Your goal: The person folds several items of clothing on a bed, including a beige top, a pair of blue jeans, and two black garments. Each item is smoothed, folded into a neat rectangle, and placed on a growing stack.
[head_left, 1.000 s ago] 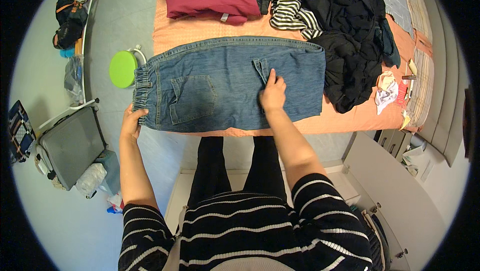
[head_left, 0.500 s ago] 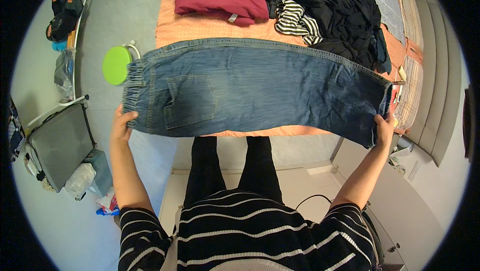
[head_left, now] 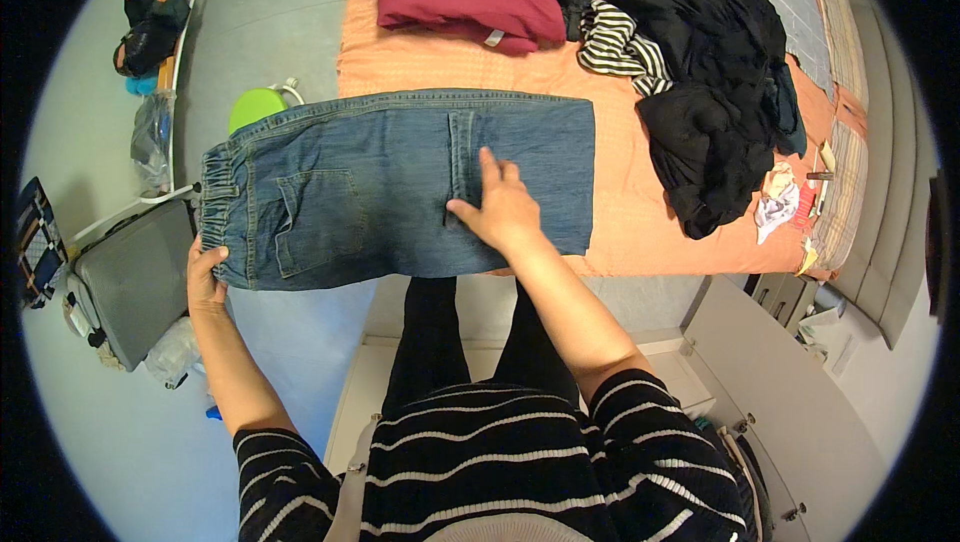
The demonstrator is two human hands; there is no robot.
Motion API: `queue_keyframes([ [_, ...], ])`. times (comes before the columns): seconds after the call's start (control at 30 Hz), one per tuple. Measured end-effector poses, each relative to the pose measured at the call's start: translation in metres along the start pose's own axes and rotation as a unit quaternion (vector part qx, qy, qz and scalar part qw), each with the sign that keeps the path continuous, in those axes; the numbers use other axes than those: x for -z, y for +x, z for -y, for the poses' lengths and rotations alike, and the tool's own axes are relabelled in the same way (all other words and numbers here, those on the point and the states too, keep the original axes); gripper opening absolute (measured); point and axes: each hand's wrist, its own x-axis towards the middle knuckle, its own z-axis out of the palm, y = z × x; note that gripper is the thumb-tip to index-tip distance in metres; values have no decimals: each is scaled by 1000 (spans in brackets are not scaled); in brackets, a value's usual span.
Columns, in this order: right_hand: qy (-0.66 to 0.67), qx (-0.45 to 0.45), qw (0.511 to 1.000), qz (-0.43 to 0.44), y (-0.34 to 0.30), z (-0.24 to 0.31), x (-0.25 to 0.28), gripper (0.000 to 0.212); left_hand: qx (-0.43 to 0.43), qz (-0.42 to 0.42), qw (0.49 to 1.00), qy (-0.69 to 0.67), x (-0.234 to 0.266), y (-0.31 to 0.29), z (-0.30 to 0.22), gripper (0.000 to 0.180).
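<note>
A pair of blue jeans (head_left: 400, 157) with an elastic waistband lies across the near edge of the bed, its leg end folded back over toward the middle. At the waistband's near corner my left hand (head_left: 207, 272) pinches the denim between thumb and fingers. The waist end juts past the bed's left side. On the folded part rests my right hand (head_left: 503, 204), fingers spread, beside the hem, which lies as a narrow strip across the jeans. The underside of the jeans is hidden.
Folded clothes with a dark red garment (head_left: 470, 12) are stacked at the far side. A black-and-white striped cloth (head_left: 622, 47) and a heap of black clothes (head_left: 705, 132) lie right of them. A green round stool (head_left: 257, 107) stands left of the bed, a grey suitcase (head_left: 135, 277) further left.
My right hand has brought the leg end leftward, folding it onto the jeans, and has let go of it. My left hand keeps its hold and has shifted slightly left.
</note>
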Motion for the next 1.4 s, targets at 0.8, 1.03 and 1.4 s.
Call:
queue_keyframes([
  [0.8, 347, -60, 926, -134, 25, -232, 142, 47, -20, 4, 996, -82, 1, 0, 25, 61],
  [1.03, 115, -132, 953, -246, 0, -291, 200, 67, -27, 43, 971, -233, -64, 8, 39, 62],
  [1.4, -4, 37, 999, 10, 11, -45, -6, 87, -9, 107, 966, -235, -115, -14, 35, 71],
])
